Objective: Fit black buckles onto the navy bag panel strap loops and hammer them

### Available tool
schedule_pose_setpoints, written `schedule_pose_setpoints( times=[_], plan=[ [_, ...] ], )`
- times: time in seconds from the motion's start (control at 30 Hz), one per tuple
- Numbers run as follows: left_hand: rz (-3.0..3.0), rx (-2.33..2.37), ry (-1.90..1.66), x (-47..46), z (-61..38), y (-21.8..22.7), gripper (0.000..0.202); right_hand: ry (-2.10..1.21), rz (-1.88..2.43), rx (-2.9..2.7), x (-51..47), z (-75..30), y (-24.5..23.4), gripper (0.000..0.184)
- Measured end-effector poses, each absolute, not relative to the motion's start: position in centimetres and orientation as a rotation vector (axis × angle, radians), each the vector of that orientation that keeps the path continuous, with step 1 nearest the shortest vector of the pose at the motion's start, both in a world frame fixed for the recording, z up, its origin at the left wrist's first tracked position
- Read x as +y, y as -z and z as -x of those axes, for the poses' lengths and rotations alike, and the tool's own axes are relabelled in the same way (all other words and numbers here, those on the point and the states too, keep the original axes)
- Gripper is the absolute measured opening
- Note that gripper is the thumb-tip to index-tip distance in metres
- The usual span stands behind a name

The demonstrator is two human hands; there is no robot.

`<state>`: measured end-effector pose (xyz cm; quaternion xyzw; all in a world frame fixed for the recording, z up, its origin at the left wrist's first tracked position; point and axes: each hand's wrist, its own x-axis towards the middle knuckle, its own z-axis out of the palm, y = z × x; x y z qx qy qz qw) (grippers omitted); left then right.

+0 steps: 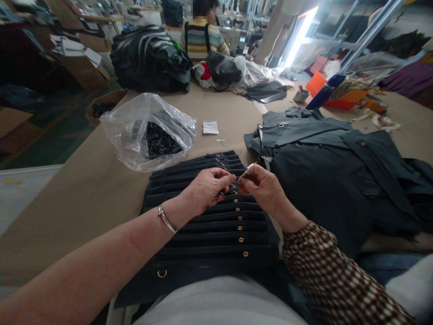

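A row of several dark fabric straps [209, 225], each with a small gold ring, lies overlapped on the brown table in front of me. My left hand [208, 189], a silver bangle on its wrist, is pinched closed over a strap with a metal ring near the row's far end. Close beside it, my right hand [265, 189] pinches a small thin tool whose tip points toward the left fingers. What exactly the tool is I cannot make out.
A clear plastic bag [149, 131] of dark straps with rings sits at left. A pile of dark garments [338, 167] lies at right. Behind are a white paper slip [210, 127], black bags [149, 58], an orange box [338, 92] and a seated person [203, 36].
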<state>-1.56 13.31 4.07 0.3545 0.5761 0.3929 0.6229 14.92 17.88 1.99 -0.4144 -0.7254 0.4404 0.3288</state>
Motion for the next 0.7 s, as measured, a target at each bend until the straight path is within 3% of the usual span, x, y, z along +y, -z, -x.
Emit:
schedule_pose_setpoints(
  times=[0.17,0.4,0.7],
  plan=[
    [-1.175,1.417,-0.832,13.6,1.5,-3.8,0.015,-1.023,1.056,-2.188,17.8,-15.7,-2.2,0.014],
    [-1.506,1.504,-0.577,14.1,2.0,-3.6,0.013,-1.229,1.091,-2.133,17.3,-16.3,-1.0,0.009],
    [-1.704,1.633,-0.291,14.8,1.2,-2.7,0.011,-1.005,1.159,-2.287,17.1,-16.8,1.1,0.013]
  ],
)
